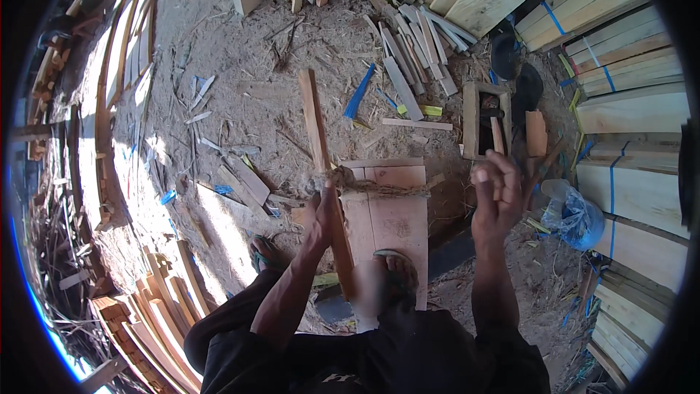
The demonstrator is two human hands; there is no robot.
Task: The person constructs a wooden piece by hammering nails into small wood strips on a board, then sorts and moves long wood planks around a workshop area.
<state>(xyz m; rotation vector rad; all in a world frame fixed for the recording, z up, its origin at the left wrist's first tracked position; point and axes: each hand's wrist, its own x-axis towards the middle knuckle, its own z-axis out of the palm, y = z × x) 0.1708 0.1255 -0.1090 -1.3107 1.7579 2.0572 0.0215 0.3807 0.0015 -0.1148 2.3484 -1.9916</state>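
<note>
My left hand (318, 217) is closed round a long, narrow wooden stick (314, 117), just below a twist of rough rope (337, 177) wrapped about it. The rope runs right, across the top of a flat bundle of pale boards (386, 219) on the ground. My sandalled right foot (397, 266) rests on the lower end of these boards. To their right, my right hand (496, 193) is raised with its fingers bent in. A short wooden piece (497, 133) meets its fingertips in the picture; whether they hold it I cannot tell.
An open wooden box frame (472, 120) stands beyond my right hand. Offcuts (415, 47) and blue strapping (359, 93) litter the dirt. Strapped board stacks (634, 182) line the right side, near a blue plastic-wrapped container (580, 222). More planks (157, 314) lie at the lower left.
</note>
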